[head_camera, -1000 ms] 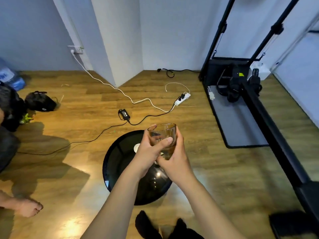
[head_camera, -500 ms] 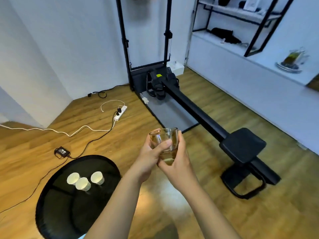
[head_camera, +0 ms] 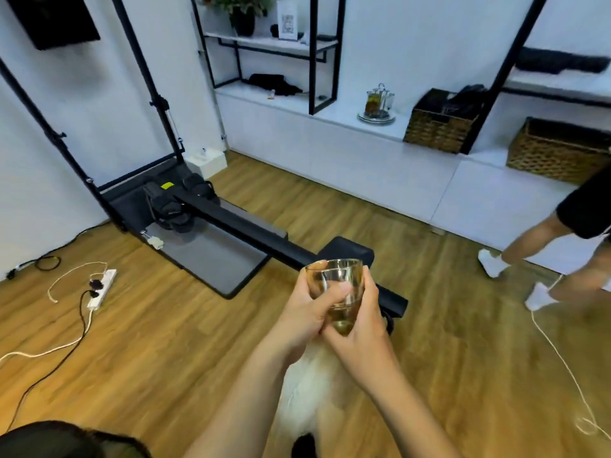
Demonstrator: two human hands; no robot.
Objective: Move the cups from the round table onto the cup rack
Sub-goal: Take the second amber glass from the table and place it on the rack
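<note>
A long black rowing machine (head_camera: pixel 231 223) lies on the wooden plank floor (head_camera: pixel 165 342). A white power strip (head_camera: pixel 102 287) lies left; two brown wicker baskets (head_camera: pixel 439 130) sit on the white ledge (head_camera: pixel 363 137).

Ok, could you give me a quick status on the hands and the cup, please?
Both hands, left and right, grip glass cup, upright. Cup rack on far ledge. Rowing machine and walking person between.

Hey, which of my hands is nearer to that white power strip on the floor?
Left. The left hand grips the glass on the side facing the power strip, which lies on the floor far off to its left. The right hand holds the glass's other side, farther away.
</note>
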